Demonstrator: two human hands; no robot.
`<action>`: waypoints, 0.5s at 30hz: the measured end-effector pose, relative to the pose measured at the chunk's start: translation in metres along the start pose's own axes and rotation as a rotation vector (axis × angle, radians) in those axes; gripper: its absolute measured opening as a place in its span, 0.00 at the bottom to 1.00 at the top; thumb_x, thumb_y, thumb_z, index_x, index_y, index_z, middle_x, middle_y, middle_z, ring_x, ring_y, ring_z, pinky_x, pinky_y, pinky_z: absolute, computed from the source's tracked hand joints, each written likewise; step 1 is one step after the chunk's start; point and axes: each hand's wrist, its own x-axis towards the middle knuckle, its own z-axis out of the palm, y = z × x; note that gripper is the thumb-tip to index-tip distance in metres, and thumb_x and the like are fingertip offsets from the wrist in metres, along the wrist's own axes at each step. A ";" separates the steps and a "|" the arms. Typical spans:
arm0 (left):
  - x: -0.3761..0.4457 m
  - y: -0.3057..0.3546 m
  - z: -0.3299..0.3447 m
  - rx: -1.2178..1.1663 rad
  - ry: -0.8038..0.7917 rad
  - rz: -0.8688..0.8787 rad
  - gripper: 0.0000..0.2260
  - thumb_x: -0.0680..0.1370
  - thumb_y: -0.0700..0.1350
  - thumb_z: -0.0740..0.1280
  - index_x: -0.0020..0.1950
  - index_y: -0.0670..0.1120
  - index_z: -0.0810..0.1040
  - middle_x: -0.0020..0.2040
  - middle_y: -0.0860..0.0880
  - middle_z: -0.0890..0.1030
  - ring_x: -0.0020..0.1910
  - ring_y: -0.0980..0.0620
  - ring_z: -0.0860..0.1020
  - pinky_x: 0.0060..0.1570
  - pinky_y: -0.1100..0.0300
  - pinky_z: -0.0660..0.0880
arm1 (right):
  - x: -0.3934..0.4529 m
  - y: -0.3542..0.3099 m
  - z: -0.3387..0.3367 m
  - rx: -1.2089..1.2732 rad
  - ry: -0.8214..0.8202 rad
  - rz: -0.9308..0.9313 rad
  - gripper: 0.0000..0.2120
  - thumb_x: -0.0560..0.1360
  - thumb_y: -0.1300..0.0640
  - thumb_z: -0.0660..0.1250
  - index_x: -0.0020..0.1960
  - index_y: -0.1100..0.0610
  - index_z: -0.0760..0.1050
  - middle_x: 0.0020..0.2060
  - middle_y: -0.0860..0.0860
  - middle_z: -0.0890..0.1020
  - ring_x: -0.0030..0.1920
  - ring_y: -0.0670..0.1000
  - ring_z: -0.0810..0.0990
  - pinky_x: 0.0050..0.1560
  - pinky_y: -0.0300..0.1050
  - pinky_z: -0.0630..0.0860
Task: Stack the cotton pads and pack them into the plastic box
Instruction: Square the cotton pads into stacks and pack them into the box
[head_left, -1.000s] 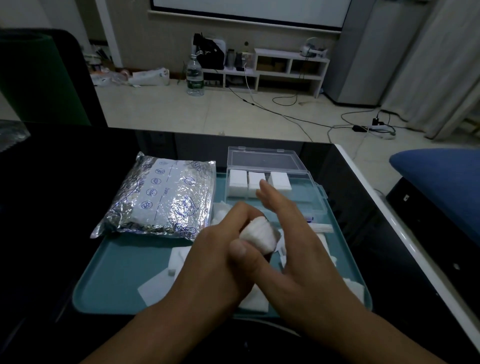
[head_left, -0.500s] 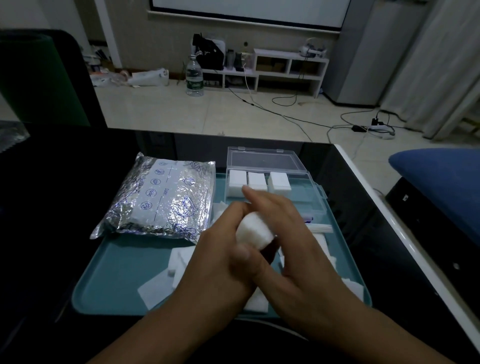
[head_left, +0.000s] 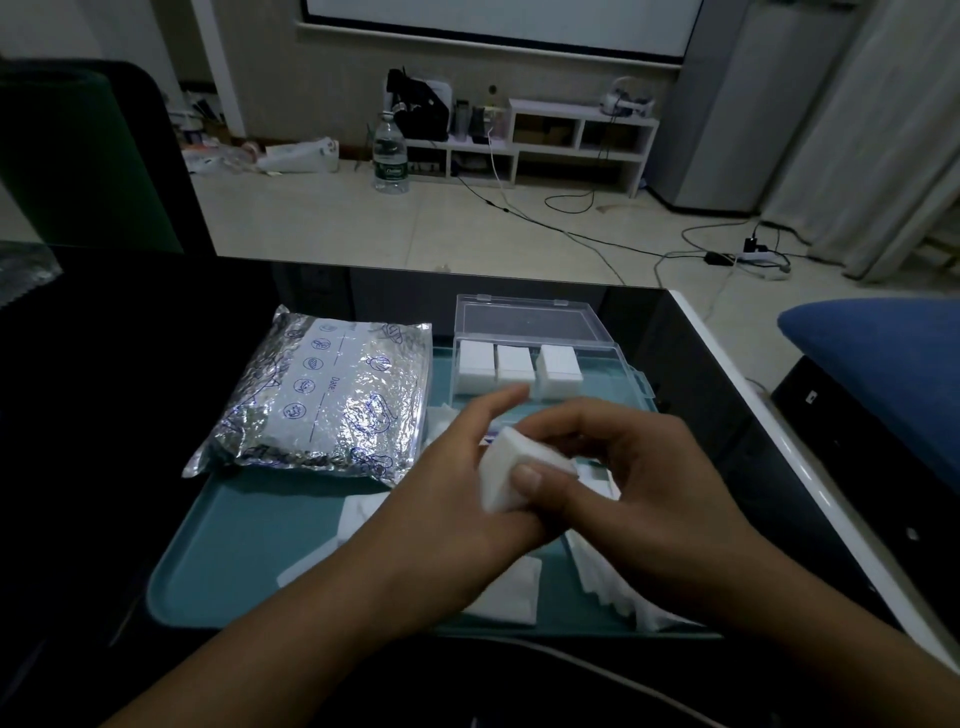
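Three stacks already stand along the far wall of the plastic box (head_left: 540, 364); loose cotton pads (head_left: 511, 592) remain scattered on the tray (head_left: 218, 571); packing is partly done. My left hand (head_left: 447, 499) and right hand (head_left: 639, 478) both curl around the current stack (head_left: 506, 475), thumb pressing its top, just short of the box.

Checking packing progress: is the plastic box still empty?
No, three stacks of cotton pads already stand in a row inside the open plastic box.
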 end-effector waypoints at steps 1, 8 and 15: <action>-0.001 -0.001 0.001 0.051 0.034 0.013 0.37 0.65 0.57 0.76 0.70 0.65 0.65 0.55 0.58 0.81 0.47 0.61 0.82 0.43 0.63 0.78 | 0.001 0.001 0.000 0.018 0.042 0.023 0.09 0.71 0.54 0.75 0.50 0.52 0.82 0.43 0.44 0.85 0.47 0.46 0.83 0.52 0.49 0.79; -0.007 -0.006 0.011 0.275 0.186 0.244 0.21 0.81 0.53 0.61 0.74 0.58 0.66 0.63 0.61 0.77 0.59 0.62 0.77 0.56 0.63 0.75 | -0.003 0.004 0.012 0.004 0.309 0.036 0.23 0.65 0.39 0.69 0.59 0.40 0.73 0.47 0.38 0.80 0.49 0.42 0.81 0.48 0.36 0.78; -0.013 -0.001 0.024 0.246 0.327 0.340 0.25 0.82 0.47 0.57 0.80 0.51 0.56 0.61 0.60 0.73 0.61 0.65 0.73 0.57 0.75 0.67 | -0.016 0.004 0.049 0.163 0.237 0.149 0.33 0.75 0.31 0.52 0.77 0.39 0.52 0.63 0.33 0.73 0.65 0.33 0.70 0.68 0.40 0.69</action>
